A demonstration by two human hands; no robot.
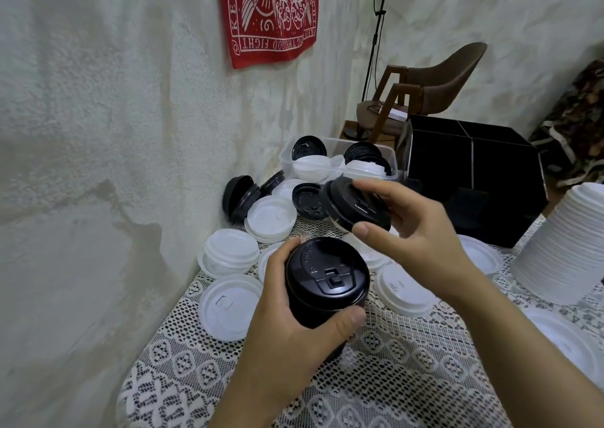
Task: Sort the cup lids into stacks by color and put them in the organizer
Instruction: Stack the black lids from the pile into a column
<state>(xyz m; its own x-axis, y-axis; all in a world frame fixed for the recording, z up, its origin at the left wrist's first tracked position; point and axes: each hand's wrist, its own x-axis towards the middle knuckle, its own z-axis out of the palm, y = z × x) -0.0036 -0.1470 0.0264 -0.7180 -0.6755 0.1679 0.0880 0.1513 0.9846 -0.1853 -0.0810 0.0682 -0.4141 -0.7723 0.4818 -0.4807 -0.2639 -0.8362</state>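
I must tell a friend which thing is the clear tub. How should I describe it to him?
Find the big black organizer at the far end of the table. Just left of it, near the wall, stands the clear tub with black and white lids inside. It is the only see-through container; the lids beside it lie loose on the table.

The red cloth (266, 19) reads "KEEP" along one edge and, upside down, "GOOD FIGHT"

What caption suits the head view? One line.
Left hand holds a stack of black lids while right hand holds another black lid over scattered white lids.
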